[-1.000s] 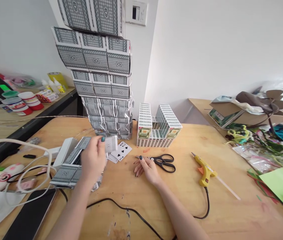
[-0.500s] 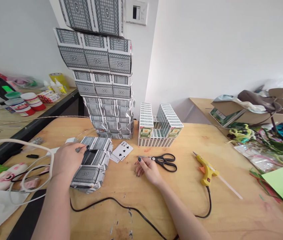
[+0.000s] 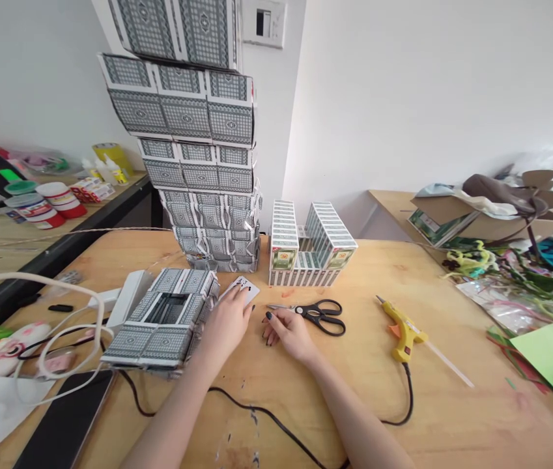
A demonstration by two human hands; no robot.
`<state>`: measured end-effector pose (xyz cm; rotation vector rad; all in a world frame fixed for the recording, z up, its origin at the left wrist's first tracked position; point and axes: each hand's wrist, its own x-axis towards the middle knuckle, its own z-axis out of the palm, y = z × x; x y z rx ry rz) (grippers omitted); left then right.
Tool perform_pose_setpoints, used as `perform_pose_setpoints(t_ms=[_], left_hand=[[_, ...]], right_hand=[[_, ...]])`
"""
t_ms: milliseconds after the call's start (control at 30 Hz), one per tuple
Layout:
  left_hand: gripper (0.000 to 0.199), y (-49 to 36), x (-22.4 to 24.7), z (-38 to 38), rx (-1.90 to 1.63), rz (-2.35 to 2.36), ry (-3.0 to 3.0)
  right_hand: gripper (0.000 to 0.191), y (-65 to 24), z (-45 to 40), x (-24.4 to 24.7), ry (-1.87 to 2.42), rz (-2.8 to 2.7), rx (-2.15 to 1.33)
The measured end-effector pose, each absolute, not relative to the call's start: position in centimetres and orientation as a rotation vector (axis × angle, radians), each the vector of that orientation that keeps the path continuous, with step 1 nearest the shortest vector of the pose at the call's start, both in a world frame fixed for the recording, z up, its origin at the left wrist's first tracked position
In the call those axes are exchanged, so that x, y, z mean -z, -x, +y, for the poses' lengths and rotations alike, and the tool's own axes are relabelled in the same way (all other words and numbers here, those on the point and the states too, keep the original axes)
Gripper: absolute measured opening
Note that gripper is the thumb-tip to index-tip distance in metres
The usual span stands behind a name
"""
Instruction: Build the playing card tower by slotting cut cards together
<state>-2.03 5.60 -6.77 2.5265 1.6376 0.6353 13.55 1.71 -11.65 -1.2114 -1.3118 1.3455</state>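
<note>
My left hand (image 3: 230,320) rests over a few loose playing cards (image 3: 253,291), its fingers reaching onto them and the thumb apart. The top card shows black clubs; the hand covers part of it. To the left lies a flat block of folded playing cards (image 3: 159,345) with a rectangular opening in its top. My right hand (image 3: 290,333) rests on the table, fingers loosely curled with a gap to the thumb and nothing visible in them. Black-handled scissors (image 3: 325,316) lie just beyond it, their blades partly behind the hand.
Behind stands a tall tiered tower of folded cards (image 3: 198,163). Beside it are stacked card boxes (image 3: 312,277). A yellow glue gun (image 3: 403,335) lies right, its black cord (image 3: 271,417) crossing the front. A dark phone (image 3: 68,417) and white cable (image 3: 103,306) lie left.
My left hand has left the block's opening and moved right onto the loose cards. The block has shifted slightly left and turned. My right hand stays beside the scissors.
</note>
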Motion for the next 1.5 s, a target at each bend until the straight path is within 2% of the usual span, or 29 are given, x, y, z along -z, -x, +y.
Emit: perform_pose_setpoints(t_ms=[167,333,533,633,733,900,1033,1333,1500], left_hand=[[0.028,1.4,10.4,5.9,-0.467,1.803,-2.654],[0.029,1.0,9.2,5.3,-0.243,1.851,-2.742],[0.030,1.4,7.6,5.0,-0.200,1.995,-2.528],[0.027,1.6,7.6,4.8,-0.344,2.063,-2.480],[0.023,1.4,8.0,4.5,-0.677,1.971,-2.535],[0.031,0.5,8.8,3.8,-1.179,1.346,-2.774],[0.033,0.1,9.3,3.5,-1.225,1.055,-2.854],[0.043,1.5,11.3,4.4,-1.162,1.249,-2.526],[0.024,1.6,11.7,4.5,-1.270,1.549,-2.349]], right_hand=[[0.039,-13.5,1.7,11.4,1.220,-1.321,-1.345],[0.038,-13.6,1.7,11.2,1.203,-1.335,-1.344],[0.040,-13.7,1.7,11.3,1.202,-1.250,-1.379],[0.043,-13.8,1.8,11.3,1.206,-1.165,-1.405],[0.048,-13.8,1.9,11.2,1.185,-1.090,-1.429],[0.053,-14.2,2.3,11.0,1.124,-0.935,-1.471],[0.046,-14.5,2.6,10.8,1.129,-0.891,-1.401],[0.033,-14.7,2.5,11.0,1.118,-0.984,-1.315],[0.036,-14.7,2.6,11.3,1.194,-0.939,-1.309]])
